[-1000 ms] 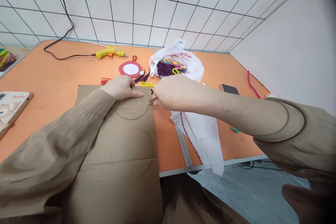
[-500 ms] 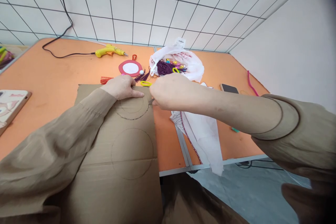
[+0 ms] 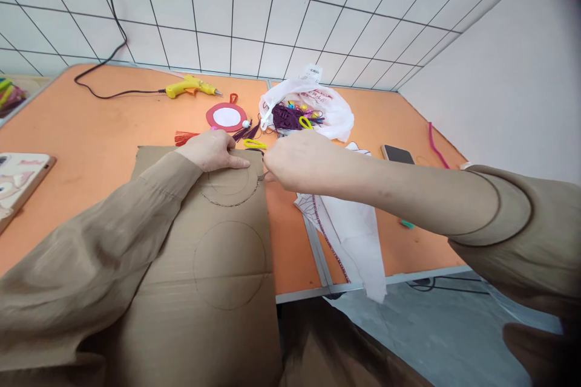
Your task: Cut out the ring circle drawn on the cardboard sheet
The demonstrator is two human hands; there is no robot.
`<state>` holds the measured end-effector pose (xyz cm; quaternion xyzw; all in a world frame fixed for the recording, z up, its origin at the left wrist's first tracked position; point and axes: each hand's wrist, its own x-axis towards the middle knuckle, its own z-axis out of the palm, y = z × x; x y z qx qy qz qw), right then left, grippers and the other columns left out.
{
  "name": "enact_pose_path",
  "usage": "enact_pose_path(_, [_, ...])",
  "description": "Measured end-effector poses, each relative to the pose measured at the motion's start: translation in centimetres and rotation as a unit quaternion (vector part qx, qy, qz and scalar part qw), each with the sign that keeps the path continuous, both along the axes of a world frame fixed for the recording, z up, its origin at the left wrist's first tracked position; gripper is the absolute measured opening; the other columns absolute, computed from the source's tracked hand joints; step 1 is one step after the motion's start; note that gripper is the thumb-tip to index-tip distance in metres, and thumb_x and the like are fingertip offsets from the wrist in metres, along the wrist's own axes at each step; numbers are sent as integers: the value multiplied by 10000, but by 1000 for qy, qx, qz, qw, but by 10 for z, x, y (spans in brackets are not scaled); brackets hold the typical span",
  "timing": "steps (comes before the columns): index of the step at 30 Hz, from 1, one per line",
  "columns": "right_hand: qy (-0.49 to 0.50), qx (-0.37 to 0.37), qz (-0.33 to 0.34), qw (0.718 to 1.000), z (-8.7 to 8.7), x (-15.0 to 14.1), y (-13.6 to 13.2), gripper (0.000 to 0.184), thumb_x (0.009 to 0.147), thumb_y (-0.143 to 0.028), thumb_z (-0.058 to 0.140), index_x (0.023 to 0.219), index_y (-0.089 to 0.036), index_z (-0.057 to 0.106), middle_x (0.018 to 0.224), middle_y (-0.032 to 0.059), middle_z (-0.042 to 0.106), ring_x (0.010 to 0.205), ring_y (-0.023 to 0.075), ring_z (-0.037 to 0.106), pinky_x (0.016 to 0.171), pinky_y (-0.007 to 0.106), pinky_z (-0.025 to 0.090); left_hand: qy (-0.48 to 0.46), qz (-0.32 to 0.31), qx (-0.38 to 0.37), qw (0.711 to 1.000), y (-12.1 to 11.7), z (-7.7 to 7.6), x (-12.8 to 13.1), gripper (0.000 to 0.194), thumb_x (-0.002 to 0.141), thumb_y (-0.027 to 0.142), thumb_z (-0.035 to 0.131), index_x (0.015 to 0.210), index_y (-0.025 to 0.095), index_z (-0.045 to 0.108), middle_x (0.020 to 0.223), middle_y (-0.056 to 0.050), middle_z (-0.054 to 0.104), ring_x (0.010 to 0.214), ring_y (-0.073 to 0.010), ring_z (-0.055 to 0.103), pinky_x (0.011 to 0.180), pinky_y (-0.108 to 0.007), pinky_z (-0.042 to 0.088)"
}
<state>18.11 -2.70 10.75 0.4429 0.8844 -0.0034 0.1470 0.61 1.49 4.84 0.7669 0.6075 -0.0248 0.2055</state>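
Observation:
A brown cardboard sheet (image 3: 213, 290) lies on the orange table (image 3: 91, 133), with two pencilled circles drawn on it. My left hand (image 3: 213, 150) lies flat on the sheet's far edge, just above the upper circle (image 3: 227, 186), and presses it down. My right hand (image 3: 295, 160) is closed at the sheet's right edge beside that circle. A small dark metal tip (image 3: 261, 176) sticks out under its fingers and looks like scissors. The rest of the tool is hidden by the hand.
A yellow glue gun (image 3: 190, 87) with a black cord lies at the back. A red and white disc (image 3: 226, 117), a yellow loop (image 3: 254, 144), a white bag of craft bits (image 3: 318, 112), white paper (image 3: 354, 236), a phone (image 3: 396, 153) and a tablet (image 3: 18, 178) lie around.
My right hand moved slightly left along the cardboard's edge, and less of the metal blade shows now. My left hand stayed put.

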Motion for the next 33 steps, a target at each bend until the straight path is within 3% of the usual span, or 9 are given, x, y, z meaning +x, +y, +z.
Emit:
enact_pose_path(4, [-74,8,32,997,3,0,7,239,854,-393,612,820,-170,692,779,101,688,765,273,654,574,319,417,-2,2,14,1000,-1,-1,-4,445,681,653,592,650,225,477,719,-36,565,759,-248,586,545,-315,331])
enact_pose_path(10, [-68,28,26,997,8,-2,9,278,865,-394,600,947,-143,687,843,124,694,789,269,656,595,313,423,-13,2,13,1000,-1,-4,-10,455,674,666,590,640,230,466,688,-29,538,709,-238,561,533,-323,321])
enact_pose_path(20, [-59,43,32,997,-5,1,13,291,855,-428,594,865,-160,705,743,99,677,744,270,651,552,307,411,-12,4,8,1000,-3,4,-6,440,678,648,588,647,226,469,692,-36,542,719,-239,570,536,-319,311])
enact_pose_path(28, [-88,50,43,994,0,-2,2,206,861,-190,519,813,-147,714,746,120,692,743,260,656,575,311,396,2,9,6,1000,-2,4,-2,439,686,652,582,671,223,489,731,-38,571,760,-249,584,555,-316,340])
enact_pose_path(33, [-117,42,43,991,8,-5,-5,305,783,-10,461,902,-139,710,786,117,702,800,262,660,583,304,385,5,4,3,1000,0,4,-1,434,696,648,578,676,223,492,735,-38,574,768,-247,586,556,-316,347])
